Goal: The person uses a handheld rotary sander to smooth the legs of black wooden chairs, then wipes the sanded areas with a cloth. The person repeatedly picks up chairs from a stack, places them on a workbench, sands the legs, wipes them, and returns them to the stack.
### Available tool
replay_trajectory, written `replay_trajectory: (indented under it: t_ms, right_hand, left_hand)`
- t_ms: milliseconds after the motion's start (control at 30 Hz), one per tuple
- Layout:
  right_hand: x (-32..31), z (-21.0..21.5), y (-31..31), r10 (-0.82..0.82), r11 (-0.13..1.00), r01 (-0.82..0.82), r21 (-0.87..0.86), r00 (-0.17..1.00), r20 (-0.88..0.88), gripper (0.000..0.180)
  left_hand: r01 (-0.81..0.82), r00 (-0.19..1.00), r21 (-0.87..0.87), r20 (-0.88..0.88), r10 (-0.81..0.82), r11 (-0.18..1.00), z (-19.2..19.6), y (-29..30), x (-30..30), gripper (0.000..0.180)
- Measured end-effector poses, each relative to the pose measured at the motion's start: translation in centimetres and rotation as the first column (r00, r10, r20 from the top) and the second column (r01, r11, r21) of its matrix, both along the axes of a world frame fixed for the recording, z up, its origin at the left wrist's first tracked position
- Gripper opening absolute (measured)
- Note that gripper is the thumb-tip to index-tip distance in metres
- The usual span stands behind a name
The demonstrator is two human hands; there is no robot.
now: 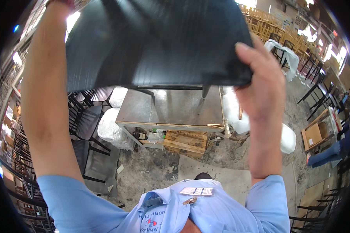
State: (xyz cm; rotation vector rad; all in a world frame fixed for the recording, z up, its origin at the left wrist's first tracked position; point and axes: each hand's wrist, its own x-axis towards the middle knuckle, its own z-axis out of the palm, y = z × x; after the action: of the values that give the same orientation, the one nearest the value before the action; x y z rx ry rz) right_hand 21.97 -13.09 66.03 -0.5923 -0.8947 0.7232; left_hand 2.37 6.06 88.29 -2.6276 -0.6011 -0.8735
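A chair with a broad, glossy black seat (155, 46) fills the upper middle, close in front of me. Two of its dark legs show below the seat, over a metal-topped workbench (171, 110); whether they rest on it I cannot tell. My right hand (262, 79) grips the seat's right edge, the thumb on the upper face and the fingers mostly hidden along the side. Along the left side my left forearm (46, 101) reaches up past the seat. Its hand is almost wholly cut off by the top edge, so its fingers are hidden.
Black chairs (87, 120) crowd the left side, next to a plastic-wrapped white bundle (114, 128). Wooden boards (184, 143) and bottles lie under the bench. At right are a wooden crate (315, 136), dark stools and a person's blue-trousered leg (330, 153). Pale wooden chairs fill the background.
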Motion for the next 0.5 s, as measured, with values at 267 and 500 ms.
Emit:
replay_trajectory:
  t_ms: [267, 500]
  right_hand:
    - [10.6, 5.6, 11.5, -0.057, 0.998, 0.062, -0.034, 0.991, 0.124, 0.020]
    - [21.1, 10.5, 23.2, -0.007, 1.000, 0.008, -0.003, 0.968, 0.252, 0.025]
  left_hand:
    - [0.002, 0.879, -0.587, 0.387, 0.278, 0.809, -11.4, 15.8, -13.6, 0.060]
    - [0.805, 0.397, -0.448, 0.894, 0.207, 0.389, -13.4, 25.1, -8.2, 0.025]
